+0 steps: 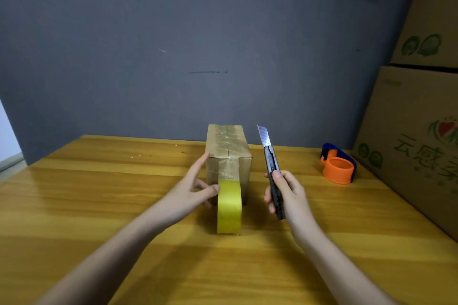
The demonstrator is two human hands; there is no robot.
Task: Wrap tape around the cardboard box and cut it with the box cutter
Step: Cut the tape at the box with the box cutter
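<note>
Box cutter [272,171]: upright in right hand's [287,193] closed fist, blade out, right of cardboard box [228,153].
Left hand [190,190]: fingers spread, thumb touching tape roll [229,207] before the box.

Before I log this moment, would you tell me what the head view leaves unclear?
- Cardboard box: far and underside faces hidden by itself.
- Tape roll: core unseen, edge-on.
- Box cutter: handle partly covered by the right hand.
- Large carton: cut by the right edge.
</note>
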